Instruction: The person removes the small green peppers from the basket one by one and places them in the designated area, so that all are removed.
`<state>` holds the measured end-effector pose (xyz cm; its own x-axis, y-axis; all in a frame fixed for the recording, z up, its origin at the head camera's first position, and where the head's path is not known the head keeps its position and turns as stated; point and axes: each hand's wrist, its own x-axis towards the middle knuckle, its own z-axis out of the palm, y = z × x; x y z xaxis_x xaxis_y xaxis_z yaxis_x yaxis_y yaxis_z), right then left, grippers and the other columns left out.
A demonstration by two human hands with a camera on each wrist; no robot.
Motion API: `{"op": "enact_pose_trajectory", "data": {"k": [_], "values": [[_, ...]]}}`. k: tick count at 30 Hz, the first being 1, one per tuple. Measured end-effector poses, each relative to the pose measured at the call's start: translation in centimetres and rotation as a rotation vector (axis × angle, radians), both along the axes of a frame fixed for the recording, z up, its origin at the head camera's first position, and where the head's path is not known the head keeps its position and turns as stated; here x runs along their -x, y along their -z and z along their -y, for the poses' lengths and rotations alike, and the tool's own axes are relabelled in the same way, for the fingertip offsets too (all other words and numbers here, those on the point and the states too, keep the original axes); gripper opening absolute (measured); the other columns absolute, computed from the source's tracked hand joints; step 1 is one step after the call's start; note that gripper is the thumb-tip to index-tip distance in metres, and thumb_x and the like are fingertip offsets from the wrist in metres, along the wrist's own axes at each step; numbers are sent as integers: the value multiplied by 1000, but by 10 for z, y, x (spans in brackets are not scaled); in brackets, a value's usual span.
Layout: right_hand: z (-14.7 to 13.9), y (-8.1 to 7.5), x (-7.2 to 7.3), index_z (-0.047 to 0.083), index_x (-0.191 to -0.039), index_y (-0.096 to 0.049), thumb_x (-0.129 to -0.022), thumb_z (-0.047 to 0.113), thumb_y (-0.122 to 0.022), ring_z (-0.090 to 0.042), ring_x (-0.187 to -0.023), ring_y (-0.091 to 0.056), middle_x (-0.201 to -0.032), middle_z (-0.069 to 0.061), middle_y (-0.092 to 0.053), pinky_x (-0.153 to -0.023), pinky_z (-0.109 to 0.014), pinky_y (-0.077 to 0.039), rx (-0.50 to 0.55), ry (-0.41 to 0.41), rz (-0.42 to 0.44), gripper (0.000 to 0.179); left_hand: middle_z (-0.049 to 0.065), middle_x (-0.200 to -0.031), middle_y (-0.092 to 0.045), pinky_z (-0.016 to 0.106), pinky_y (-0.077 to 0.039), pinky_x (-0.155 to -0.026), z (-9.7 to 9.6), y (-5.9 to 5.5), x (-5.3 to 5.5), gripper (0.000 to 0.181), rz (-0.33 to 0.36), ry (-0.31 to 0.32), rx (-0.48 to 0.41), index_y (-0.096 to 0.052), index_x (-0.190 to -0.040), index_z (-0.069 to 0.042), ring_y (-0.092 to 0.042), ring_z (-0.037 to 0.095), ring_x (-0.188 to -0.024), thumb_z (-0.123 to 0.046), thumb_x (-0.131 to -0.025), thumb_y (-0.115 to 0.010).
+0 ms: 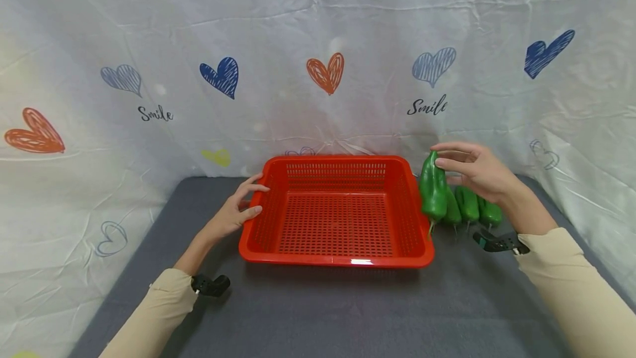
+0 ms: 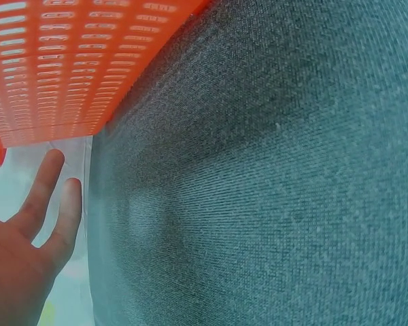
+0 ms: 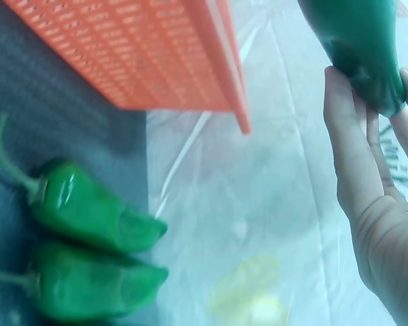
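Note:
A red plastic basket (image 1: 335,260) with slotted sides stands on the grey cloth. At its left rim rests my left hand (image 1: 233,211), fingers and thumb spread along the edge; two straight fingers (image 2: 69,214) show beside the basket in the left wrist view. My right hand (image 1: 474,170) pinches a green pepper (image 1: 434,192) by its pointed tip, stem end hanging down, at the basket's right rim. In the right wrist view, the tip of this pepper (image 3: 364,61) sits between fingers and thumb. Three more green peppers (image 1: 467,203) lie right of the basket, partly behind the held one.
Grey cloth (image 1: 318,314) covers the table in front of the basket. Behind it hangs a white curtain (image 1: 278,32) printed with hearts. Each wrist wears a black strapped device (image 1: 211,285) near the sleeve.

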<state>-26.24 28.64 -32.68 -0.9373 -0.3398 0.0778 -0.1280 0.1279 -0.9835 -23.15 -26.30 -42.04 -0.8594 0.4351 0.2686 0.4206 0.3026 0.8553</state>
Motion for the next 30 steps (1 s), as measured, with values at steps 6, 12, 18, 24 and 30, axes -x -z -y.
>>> {"op": "enact_pose_trajectory", "data": {"k": [6,12,18,24,30], "values": [[-24,10,-9,10,-140,-62,-102,5,-62,-17,-118,-54,-132,4,-60,-83,-32,-53,-10,49,6,38,11,-166,-15,40,-58,-72,0,0,0,42,-3,-2,1,-51,-141,0,-60,46,-105,-2,-100,-61],[-55,23,-15,13,-137,-66,-101,-1,-60,-11,-114,-57,-129,7,-62,-81,-29,-53,77,70,21,39,7,-167,-14,41,-59,-71,0,0,1,42,22,-2,-3,-51,-142,-1,-60,48,-107,-2,-100,-61],[-85,38,-15,9,-137,-65,-102,-6,-55,-10,-112,-60,-129,6,-62,-80,-29,-54,167,38,38,39,8,-167,-14,39,-57,-76,0,-1,0,42,-5,-3,24,-51,-142,-2,-58,48,-110,-3,-101,-62],[-105,44,-17,13,-140,-63,-103,2,-59,-4,-111,-59,-127,13,-62,-79,-27,-54,-23,141,15,39,7,-166,-15,39,-57,-76,-1,-3,-1,42,-5,-3,23,-51,-142,-2,-57,48,-111,-3,-101,-62],[-124,54,-15,11,-139,-64,-102,-1,-59,-3,-109,-60,-126,15,-63,-78,-27,-55,-44,143,-2,39,7,-166,-14,40,-57,-75,-1,-3,-1,42,3,0,15,-51,-142,-2,-57,50,-112,-3,-101,-62]]}}
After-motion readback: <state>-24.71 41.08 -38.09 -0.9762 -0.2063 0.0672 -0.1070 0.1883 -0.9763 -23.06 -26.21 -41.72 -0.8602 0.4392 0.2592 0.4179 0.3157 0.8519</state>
